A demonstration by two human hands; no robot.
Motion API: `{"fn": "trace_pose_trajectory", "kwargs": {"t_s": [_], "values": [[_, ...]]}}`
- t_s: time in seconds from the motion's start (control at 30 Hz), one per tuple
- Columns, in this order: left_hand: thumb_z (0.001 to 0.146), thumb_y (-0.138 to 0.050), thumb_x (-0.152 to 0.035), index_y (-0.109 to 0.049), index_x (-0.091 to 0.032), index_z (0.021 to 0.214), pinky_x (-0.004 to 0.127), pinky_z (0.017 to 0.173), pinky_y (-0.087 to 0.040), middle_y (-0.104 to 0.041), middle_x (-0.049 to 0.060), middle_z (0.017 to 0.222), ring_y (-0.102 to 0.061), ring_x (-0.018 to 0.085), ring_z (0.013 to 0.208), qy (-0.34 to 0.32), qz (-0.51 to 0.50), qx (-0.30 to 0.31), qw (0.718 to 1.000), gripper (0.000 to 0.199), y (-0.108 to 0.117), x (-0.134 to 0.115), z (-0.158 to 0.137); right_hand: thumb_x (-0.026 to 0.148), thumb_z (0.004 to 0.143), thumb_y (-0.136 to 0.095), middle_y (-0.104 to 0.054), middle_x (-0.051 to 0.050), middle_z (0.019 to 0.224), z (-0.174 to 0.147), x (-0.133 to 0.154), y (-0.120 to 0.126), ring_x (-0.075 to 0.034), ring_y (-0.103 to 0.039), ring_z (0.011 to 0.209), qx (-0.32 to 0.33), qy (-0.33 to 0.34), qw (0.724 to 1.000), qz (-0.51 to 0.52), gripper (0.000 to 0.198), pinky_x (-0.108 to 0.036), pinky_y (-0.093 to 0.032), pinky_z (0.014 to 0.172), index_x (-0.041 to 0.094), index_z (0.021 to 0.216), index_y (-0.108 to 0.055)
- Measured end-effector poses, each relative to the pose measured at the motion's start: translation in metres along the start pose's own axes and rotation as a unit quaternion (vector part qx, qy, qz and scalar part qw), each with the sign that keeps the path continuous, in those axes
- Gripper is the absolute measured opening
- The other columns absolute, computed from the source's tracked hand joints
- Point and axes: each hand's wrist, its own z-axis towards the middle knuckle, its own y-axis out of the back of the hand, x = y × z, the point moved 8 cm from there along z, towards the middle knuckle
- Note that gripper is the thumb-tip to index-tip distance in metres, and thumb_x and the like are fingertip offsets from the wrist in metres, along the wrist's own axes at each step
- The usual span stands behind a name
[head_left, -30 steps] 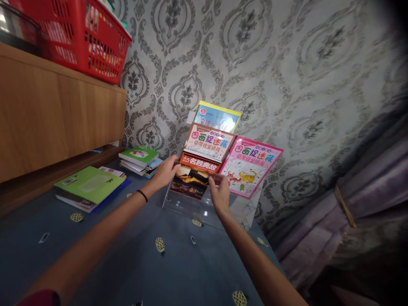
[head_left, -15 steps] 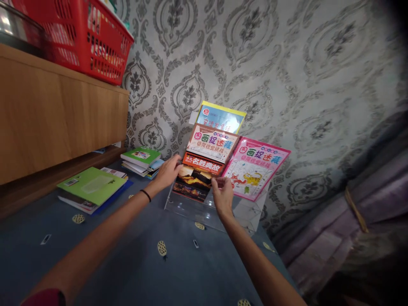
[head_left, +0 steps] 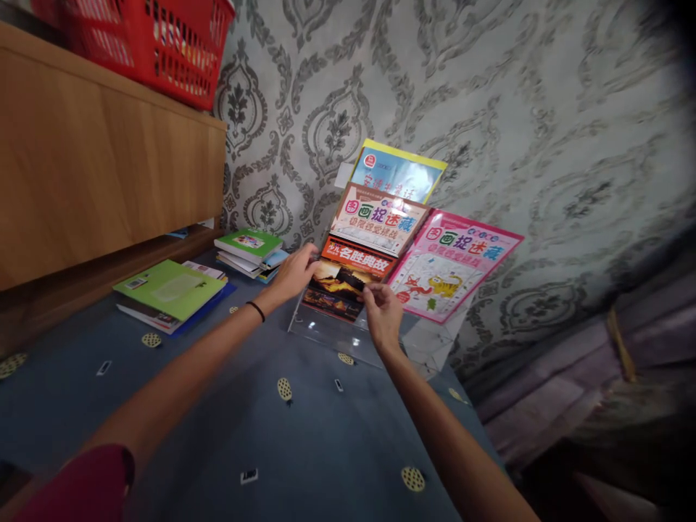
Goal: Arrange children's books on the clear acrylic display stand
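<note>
A dark book with an orange title band (head_left: pixel 353 279) leans in the lower front of a clear acrylic stand (head_left: pixel 326 328). My right hand (head_left: pixel 383 313) is closed in a pinch at its lower right edge. At the book's left edge is my left hand (head_left: pixel 293 274), fingers stretched out and slightly apart; whether they touch it I cannot tell. Behind the dark book stands a brown-bordered picture book (head_left: pixel 378 223), and behind that a blue book with a yellow edge (head_left: pixel 399 170). A pink picture book (head_left: pixel 457 264) leans on the stand's right side.
To the left, a green book (head_left: pixel 168 290) tops one pile, and another green-covered book (head_left: pixel 249 245) tops a second. A wooden cabinet (head_left: pixel 109 138) carries a red basket (head_left: pixel 179 54). Patterned wallpaper (head_left: pixel 337 130) rises behind the stand; a curtain (head_left: pixel 576 362) hangs at right.
My view has tilted down, so the stand and books appear higher and slightly right. My right hand keeps its pinch at the dark book's edge. My left hand's fingers look a little farther from the book.
</note>
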Motion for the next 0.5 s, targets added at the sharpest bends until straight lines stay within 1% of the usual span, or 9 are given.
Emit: {"fn": "trace_pose_trajectory", "kwargs": {"t_s": [0.17,0.3,0.4,0.5], "values": [[0.091,-0.053,-0.02,-0.056,-0.018,0.109,0.032,0.081,-0.049,-0.065,0.002,0.086,-0.062,0.019,0.083,0.005,-0.026,0.004,1.0,0.018,-0.002,0.009,-0.016,0.048,0.083,-0.055,-0.067,-0.003,0.077,-0.008,-0.001,0.003,-0.022,-0.065,0.072,0.04,0.032,0.997,-0.06,0.032,-0.04,-0.052,0.077,0.021,0.099,-0.059],[0.092,-0.051,-0.018,-0.056,-0.02,0.107,0.032,0.082,-0.049,-0.065,0.002,0.09,-0.063,0.018,0.087,0.015,-0.001,0.031,0.999,0.016,-0.004,0.013,-0.047,0.048,0.082,-0.058,-0.07,-0.004,0.082,-0.011,-0.001,0.008,-0.024,-0.066,0.077,0.031,0.064,0.995,-0.073,0.033,-0.041,-0.051,0.078,0.021,0.101,-0.061],[0.095,-0.048,-0.019,-0.054,-0.02,0.114,0.033,0.086,-0.05,-0.065,0.006,0.103,-0.062,0.019,0.093,0.005,0.064,0.074,0.995,0.019,0.003,0.016,-0.076,0.049,0.082,-0.059,-0.071,-0.006,0.083,-0.011,-0.004,0.007,-0.025,-0.068,0.078,0.024,0.062,0.995,-0.074,0.036,-0.043,-0.052,0.078,0.021,0.103,-0.061],[0.097,-0.047,-0.022,-0.055,-0.019,0.118,0.038,0.093,-0.049,-0.063,0.01,0.118,-0.059,0.024,0.108,0.033,0.186,0.106,0.976,0.022,0.026,0.029,-0.103,0.052,0.082,-0.059,-0.073,-0.01,0.086,-0.012,-0.002,0.008,-0.028,-0.069,0.081,0.01,0.06,0.995,-0.078,0.039,-0.047,-0.053,0.08,0.02,0.104,-0.061]]}}
